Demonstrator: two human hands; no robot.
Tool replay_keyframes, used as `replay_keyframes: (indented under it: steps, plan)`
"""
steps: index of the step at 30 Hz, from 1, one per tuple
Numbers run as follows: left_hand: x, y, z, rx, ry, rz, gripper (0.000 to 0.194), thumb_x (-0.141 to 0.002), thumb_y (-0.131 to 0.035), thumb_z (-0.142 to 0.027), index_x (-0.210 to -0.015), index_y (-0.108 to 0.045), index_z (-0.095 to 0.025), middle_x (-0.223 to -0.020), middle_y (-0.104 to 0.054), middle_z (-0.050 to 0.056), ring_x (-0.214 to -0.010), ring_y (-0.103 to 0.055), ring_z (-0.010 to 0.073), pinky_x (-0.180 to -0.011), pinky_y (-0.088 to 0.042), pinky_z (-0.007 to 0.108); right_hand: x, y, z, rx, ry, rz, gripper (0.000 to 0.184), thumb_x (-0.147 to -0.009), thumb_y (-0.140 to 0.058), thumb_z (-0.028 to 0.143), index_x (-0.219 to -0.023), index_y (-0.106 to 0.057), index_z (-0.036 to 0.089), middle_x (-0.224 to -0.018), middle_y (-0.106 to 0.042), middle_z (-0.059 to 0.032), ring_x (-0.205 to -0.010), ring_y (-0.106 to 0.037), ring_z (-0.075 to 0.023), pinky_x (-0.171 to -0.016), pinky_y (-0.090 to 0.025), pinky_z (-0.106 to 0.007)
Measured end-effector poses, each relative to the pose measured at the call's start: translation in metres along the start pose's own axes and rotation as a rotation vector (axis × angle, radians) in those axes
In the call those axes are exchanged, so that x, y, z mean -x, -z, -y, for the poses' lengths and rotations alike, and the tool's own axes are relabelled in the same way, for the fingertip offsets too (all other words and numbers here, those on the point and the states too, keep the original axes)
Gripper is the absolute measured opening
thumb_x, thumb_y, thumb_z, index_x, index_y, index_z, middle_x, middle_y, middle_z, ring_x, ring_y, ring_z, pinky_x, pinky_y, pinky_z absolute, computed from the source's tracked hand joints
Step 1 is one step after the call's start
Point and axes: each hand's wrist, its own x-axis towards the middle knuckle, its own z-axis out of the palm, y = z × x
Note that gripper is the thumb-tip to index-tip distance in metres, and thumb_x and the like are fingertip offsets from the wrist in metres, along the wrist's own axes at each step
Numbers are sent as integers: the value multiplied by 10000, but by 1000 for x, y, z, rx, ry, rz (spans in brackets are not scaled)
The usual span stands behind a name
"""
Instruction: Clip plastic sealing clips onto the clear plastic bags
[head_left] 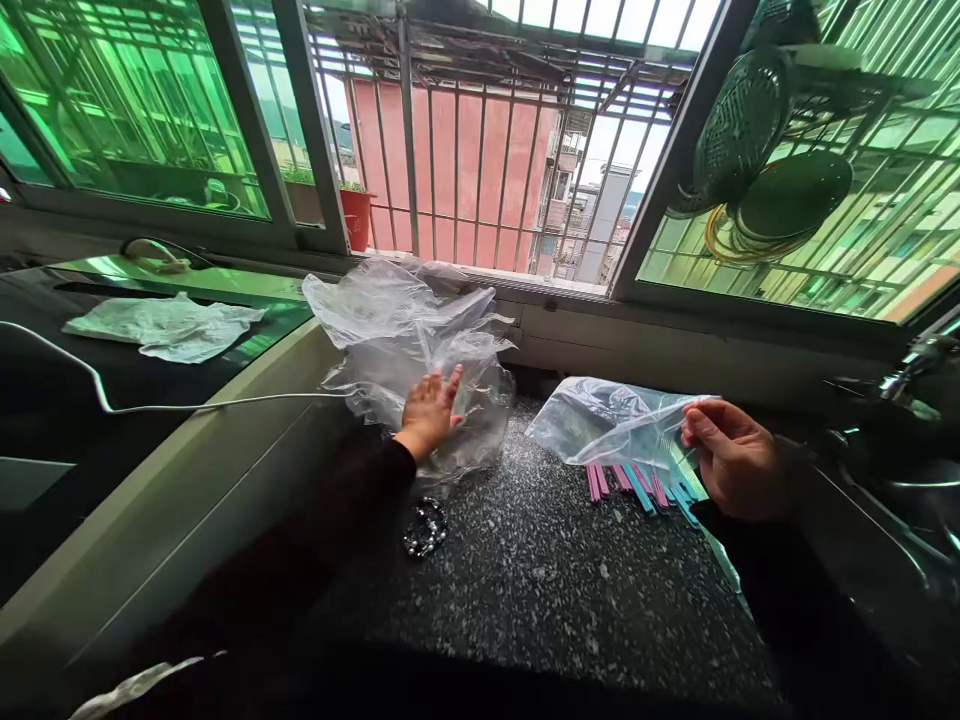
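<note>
My left hand (431, 412) rests with fingers spread on a heap of clear plastic bags (480, 430) at the back left of the speckled dark countertop (540, 580). Pinched in the fingers of my right hand (731, 455) is the right end of a single clear plastic bag (607, 415), which stretches out leftward over the counter. Below that bag lie several pink strips (596, 483) and blue strips (639, 490), partly covered by it. A dark shiny beaded bracelet (425, 528) lies near my left wrist.
A glass-topped surface with a crumpled white cloth (169, 325) stands at the left, and a white cable (225, 403) runs from it to the bags. Right of the counter are a sink (892, 490) and faucet (926, 360). Behind is a barred window (487, 150).
</note>
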Motion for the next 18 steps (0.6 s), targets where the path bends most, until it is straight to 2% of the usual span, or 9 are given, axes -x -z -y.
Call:
replay_keyframes:
  steps: [2,3,5,8,10,11,13,16,18]
  plan:
    - [-19,8,9,20,12,153,468,-773,-506,-235,-1233,-490,-150,-1096,-597,160,-1043,-526,302,-822,-407,371,4,0,-1,-3,-11,9,224,-573,-756,355,-664,-622,201,-556,-518,30,-472,-427,-86,-435,-351,-242]
    - [-26,12,12,31,-3,189,349,-783,-480,-219,-1113,-583,-172,-1008,-635,124,-973,-566,268,-783,-424,330,6,1,-2,0,-16,16,225,-574,-755,362,-665,-625,203,-554,-516,30,-473,-426,-86,-439,-353,-240]
    - [-35,18,16,48,-27,190,250,-800,-440,-217,-937,-647,-188,-940,-652,87,-915,-593,226,-749,-430,282,8,1,-4,12,-29,32,229,-572,-755,373,-665,-629,205,-574,-526,25,-482,-430,-87,-445,-360,-238]
    - [-42,23,19,64,60,121,321,-826,-410,-320,-1017,-595,-139,-1072,-601,146,-987,-568,264,-764,-428,312,11,3,-5,16,-63,40,247,-556,-762,390,-657,-632,205,-605,-542,14,-492,-438,-89,-444,-370,-235]
    - [-41,20,22,159,171,168,420,-788,-469,-423,-1042,-566,-103,-1076,-591,187,-985,-565,299,-737,-436,333,12,4,-7,7,-90,41,261,-540,-770,398,-653,-634,206,-604,-543,14,-490,-438,-88,-444,-373,-233]
    - [-39,16,22,219,212,219,440,-739,-534,-449,-1003,-577,-100,-1025,-613,184,-951,-578,303,-714,-440,329,12,4,-8,2,-100,44,264,-534,-772,399,-651,-635,206,-603,-544,14,-489,-438,-87,-445,-374,-231]
    - [-32,5,21,314,229,310,347,-646,-646,-391,-854,-610,-116,-864,-654,134,-865,-604,277,-675,-438,299,12,4,-11,2,-112,59,260,-536,-772,395,-650,-636,204,-597,-542,18,-488,-437,-83,-449,-372,-227]
    - [-24,-6,15,386,204,294,113,-641,-640,-233,-645,-591,-131,-670,-636,68,-760,-610,222,-633,-420,267,12,4,-15,23,-123,83,244,-554,-762,387,-658,-638,204,-572,-532,24,-485,-433,-80,-457,-369,-221]
    - [-30,-1,12,473,190,267,133,-630,-642,-189,-546,-549,-146,-529,-579,23,-617,-586,174,-558,-404,246,12,5,-15,37,-122,89,243,-560,-757,389,-663,-638,203,-564,-528,25,-486,-432,-81,-460,-371,-221]
